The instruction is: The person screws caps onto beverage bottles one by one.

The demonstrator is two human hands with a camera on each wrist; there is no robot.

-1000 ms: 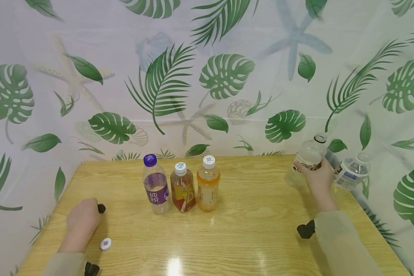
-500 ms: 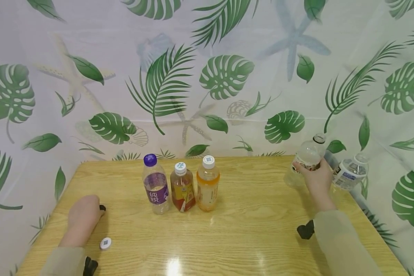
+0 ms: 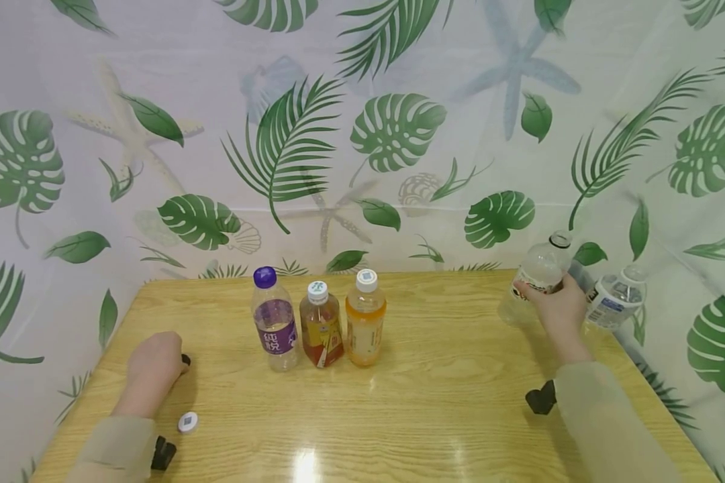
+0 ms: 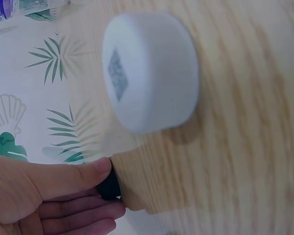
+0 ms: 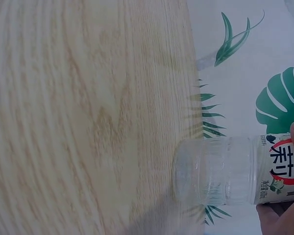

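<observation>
At the left of the table, my left hand (image 3: 155, 365) pinches a black bottle cap (image 4: 109, 187) between thumb and fingers, low over the wood. A white bottle cap (image 3: 188, 422) with a printed square code lies on the table nearer me; it looms large in the left wrist view. Toward the far right corner, my right hand (image 3: 558, 308) grips a clear, uncapped plastic bottle (image 3: 545, 260) around its label. That bottle stands upright, its base on the table or very close to it. Just right of it is another clear bottle (image 3: 616, 298), with no cap visible.
Three capped bottles stand in a row mid-table: a purple-labelled bottle (image 3: 276, 325), an amber drink bottle (image 3: 321, 329) and an orange-banded bottle (image 3: 365, 325). A leaf-patterned curtain (image 3: 399, 168) rises behind the wooden table (image 3: 447, 402) and along its sides.
My left hand has shifted slightly forward and to the right with the black cap in its fingers. My right hand and its bottle have stayed nearly still.
</observation>
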